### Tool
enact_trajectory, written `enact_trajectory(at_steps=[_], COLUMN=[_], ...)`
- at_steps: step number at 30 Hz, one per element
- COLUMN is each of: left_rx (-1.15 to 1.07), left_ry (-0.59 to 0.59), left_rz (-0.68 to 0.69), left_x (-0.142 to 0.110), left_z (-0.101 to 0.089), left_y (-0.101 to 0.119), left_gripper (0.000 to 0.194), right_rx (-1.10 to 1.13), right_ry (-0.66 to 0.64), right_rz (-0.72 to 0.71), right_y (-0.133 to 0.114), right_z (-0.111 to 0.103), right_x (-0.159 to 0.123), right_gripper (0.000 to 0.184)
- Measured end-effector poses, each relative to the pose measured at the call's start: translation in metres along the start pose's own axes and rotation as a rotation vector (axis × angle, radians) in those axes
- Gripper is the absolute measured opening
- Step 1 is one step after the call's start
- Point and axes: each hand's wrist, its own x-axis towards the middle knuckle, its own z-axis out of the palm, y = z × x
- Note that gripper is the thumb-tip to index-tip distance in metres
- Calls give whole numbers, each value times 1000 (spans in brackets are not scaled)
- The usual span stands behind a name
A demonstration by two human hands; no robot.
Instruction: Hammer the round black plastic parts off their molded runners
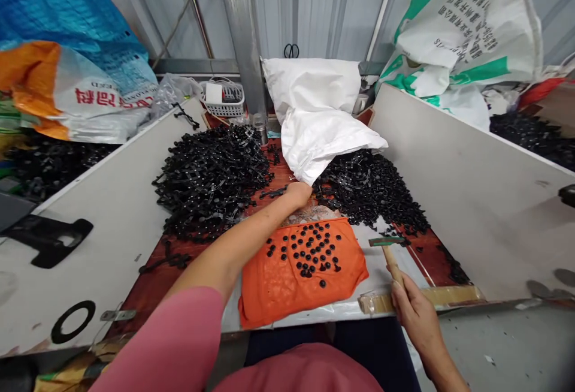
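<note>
My left hand [300, 193] is closed at the lower corner of a white woven sack [321, 122], which leans over the bench against the back wall. My right hand [415, 307] grips the wooden handle of a T-shaped tool [392, 255] with a narrow green and dark head; its exact kind I cannot make out. Between my arms an orange cloth [274, 290] lies flat, with many small round black parts [314, 248] scattered over it. Beyond my right hand, a heap of small black parts [366, 185] spreads below the sack.
A large pile of black plastic pieces [211, 176] sits on the left. Grey side panels [467, 182] border the bench. A white basket [223, 98] stands at the back, and scissors [291, 51] hang on the wall. Printed sacks [467, 20] lie beyond the panels.
</note>
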Motion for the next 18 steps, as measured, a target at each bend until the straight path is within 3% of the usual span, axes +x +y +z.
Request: enact_trajectory(at_steps=[4,8,11,15,18], left_rx=[-115,-318,-525,-1028,-1105], left_ry=[63,135,109,25,108], left_rz=[63,90,118,188,192], left_x=[-21,-51,-87,-145,-189], left_z=[-25,-43,-44,-37,-30], left_y=[-20,-37,-39,-34,-36], left_gripper=[31,34,34,34,34], right_rx=[6,12,11,-18,-63], right_ry=[-1,13,-4,-60,-88], right_rz=[7,1,-12,-32,-63], right_y=[-3,-2,-1,-6,-10], right_z=[1,2,1,-4,-7], right_x=[-1,-4,-3,1,3], right_gripper=[58,57,58,58,58])
